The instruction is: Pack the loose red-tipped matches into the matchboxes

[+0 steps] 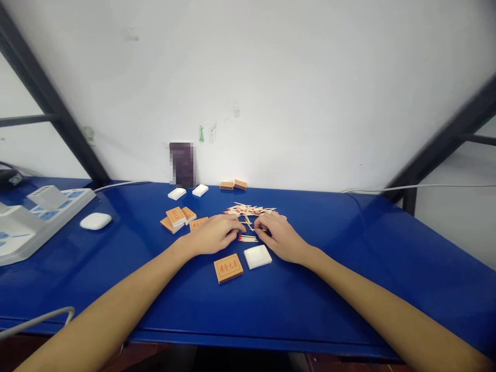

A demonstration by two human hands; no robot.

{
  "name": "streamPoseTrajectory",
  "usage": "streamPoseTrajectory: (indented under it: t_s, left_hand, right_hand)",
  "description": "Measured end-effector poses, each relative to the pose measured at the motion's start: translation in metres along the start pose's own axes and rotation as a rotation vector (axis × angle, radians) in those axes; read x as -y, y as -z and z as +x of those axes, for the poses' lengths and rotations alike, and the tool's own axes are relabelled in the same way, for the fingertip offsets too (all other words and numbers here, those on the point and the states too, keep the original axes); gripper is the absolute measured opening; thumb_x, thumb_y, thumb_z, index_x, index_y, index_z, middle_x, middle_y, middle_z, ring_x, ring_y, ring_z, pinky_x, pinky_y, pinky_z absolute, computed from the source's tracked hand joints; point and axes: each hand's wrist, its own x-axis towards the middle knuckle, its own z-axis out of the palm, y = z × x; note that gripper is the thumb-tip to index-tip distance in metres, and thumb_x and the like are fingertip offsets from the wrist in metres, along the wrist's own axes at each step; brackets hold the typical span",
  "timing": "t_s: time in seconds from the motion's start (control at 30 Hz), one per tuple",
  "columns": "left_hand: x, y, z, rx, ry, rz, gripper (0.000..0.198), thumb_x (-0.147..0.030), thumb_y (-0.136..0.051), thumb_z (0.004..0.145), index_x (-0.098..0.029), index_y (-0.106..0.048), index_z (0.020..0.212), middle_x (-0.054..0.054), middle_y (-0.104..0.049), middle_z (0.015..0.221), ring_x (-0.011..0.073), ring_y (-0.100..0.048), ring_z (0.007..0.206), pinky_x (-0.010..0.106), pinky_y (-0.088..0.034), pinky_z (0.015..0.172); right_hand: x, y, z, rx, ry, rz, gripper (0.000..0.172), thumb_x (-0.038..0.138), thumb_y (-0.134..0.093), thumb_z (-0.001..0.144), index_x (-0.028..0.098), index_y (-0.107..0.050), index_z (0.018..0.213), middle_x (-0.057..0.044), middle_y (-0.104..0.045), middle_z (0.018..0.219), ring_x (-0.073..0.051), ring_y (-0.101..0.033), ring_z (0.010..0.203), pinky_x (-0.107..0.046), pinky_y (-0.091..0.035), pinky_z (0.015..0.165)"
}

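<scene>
A loose pile of red-tipped matches point(248, 209) lies on the blue table, just beyond my hands. My left hand point(215, 233) rests left of it, fingers bent, with the index fingertip and thumb apart and nothing visible between them. My right hand point(281, 235) is curled in a pinch at the pile's near right side; a match end shows at its fingertips. Between both hands lies a small row of matches point(248, 238), roughly side by side. Nearer me sit a white matchbox tray point(258, 257) and an orange matchbox cover point(228, 268). My left hand partly hides another orange matchbox point(198, 224).
Stacked orange matchboxes point(176, 217) stand to the left. Along the wall are two white trays point(200, 190), two small boxes point(233, 185) and a dark blurred panel point(183, 165). A power strip point(77, 204) and white case point(95, 221) lie far left.
</scene>
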Motion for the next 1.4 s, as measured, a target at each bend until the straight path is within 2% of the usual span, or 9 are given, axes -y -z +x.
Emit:
streamPoseTrajectory:
  t_s: [0.17,0.33,0.43,0.6,0.77,0.87,1.0,1.13,1.4]
  left_hand:
    - [0.003,0.0,0.002,-0.047,0.016,-0.022,0.022,-0.016,-0.047,0.094,-0.019,-0.066,0.103,0.004,-0.07,0.097,0.0163,-0.064,0.086,0.028,-0.046,0.079]
    - [0.004,-0.002,0.002,-0.142,0.088,-0.041,0.012,-0.022,-0.055,0.091,-0.019,-0.066,0.09,0.001,-0.068,0.085,0.0141,-0.061,0.076,0.025,-0.044,0.068]
    - [0.006,-0.004,0.002,-0.19,0.137,0.001,0.012,-0.027,-0.059,0.09,-0.018,-0.062,0.082,0.0,-0.062,0.08,0.0131,-0.056,0.069,0.025,-0.041,0.062]
    - [0.007,-0.005,0.001,-0.261,0.19,0.052,0.011,-0.029,-0.056,0.092,-0.018,-0.057,0.089,0.0,-0.058,0.084,0.0133,-0.053,0.07,0.026,-0.04,0.062]
    - [0.005,-0.004,0.001,-0.224,0.223,0.123,0.023,-0.036,-0.051,0.095,-0.017,-0.06,0.084,0.001,-0.056,0.083,0.0145,-0.054,0.071,0.027,-0.042,0.065]
    - [0.003,-0.005,0.0,-0.189,0.169,0.133,0.019,-0.029,-0.047,0.096,-0.018,-0.063,0.098,0.004,-0.057,0.093,0.018,-0.056,0.085,0.03,-0.046,0.075]
    - [0.002,-0.005,0.0,-0.152,0.107,0.131,0.027,-0.025,-0.041,0.097,-0.02,-0.063,0.112,0.007,-0.057,0.102,0.0214,-0.053,0.097,0.036,-0.046,0.087]
    - [0.003,-0.005,0.0,-0.125,0.108,0.145,0.034,-0.02,-0.033,0.098,-0.019,-0.061,0.118,0.009,-0.056,0.106,0.0221,-0.052,0.097,0.039,-0.046,0.088]
    - [0.004,-0.009,0.0,-0.103,0.102,0.211,0.031,-0.019,-0.038,0.095,-0.021,-0.06,0.118,0.01,-0.052,0.109,0.0238,-0.052,0.098,0.041,-0.046,0.088]
  right_hand:
    - [0.001,0.002,0.0,0.02,0.005,0.015,0.012,0.018,-0.048,0.093,0.02,-0.055,0.084,-0.002,-0.061,0.084,-0.018,-0.05,0.08,-0.031,-0.034,0.074]
    - [0.003,0.001,0.0,0.0,-0.077,-0.024,0.009,0.02,-0.05,0.09,0.02,-0.055,0.083,-0.003,-0.062,0.084,-0.019,-0.052,0.082,-0.032,-0.033,0.075]
    - [0.003,-0.001,0.0,-0.012,-0.12,-0.043,0.004,0.019,-0.054,0.085,0.02,-0.054,0.081,-0.003,-0.062,0.084,-0.02,-0.052,0.083,-0.032,-0.033,0.074]
    - [0.003,-0.001,0.0,-0.013,-0.108,-0.042,0.007,0.017,-0.051,0.084,0.02,-0.052,0.077,-0.003,-0.062,0.083,-0.019,-0.052,0.081,-0.032,-0.033,0.073]
    - [0.003,-0.001,0.0,-0.029,-0.12,-0.03,0.008,0.019,-0.051,0.087,0.02,-0.055,0.08,-0.002,-0.062,0.081,-0.019,-0.052,0.079,-0.031,-0.033,0.072]
    - [0.002,-0.002,0.001,-0.07,-0.104,-0.037,0.012,0.022,-0.051,0.091,0.02,-0.059,0.082,-0.003,-0.064,0.082,-0.019,-0.054,0.081,-0.033,-0.034,0.074]
    - [0.0,-0.005,0.003,-0.113,-0.034,-0.062,0.016,0.023,-0.052,0.094,0.021,-0.066,0.089,-0.005,-0.069,0.09,-0.021,-0.057,0.09,-0.035,-0.035,0.078]
    - [-0.001,-0.008,0.004,-0.106,0.001,-0.06,0.013,0.02,-0.056,0.092,0.022,-0.069,0.092,-0.004,-0.071,0.09,-0.02,-0.058,0.087,-0.034,-0.037,0.079]
    - [-0.001,-0.008,0.004,-0.081,0.026,-0.034,0.01,0.02,-0.059,0.09,0.022,-0.069,0.088,-0.004,-0.069,0.086,-0.021,-0.057,0.086,-0.035,-0.038,0.08]
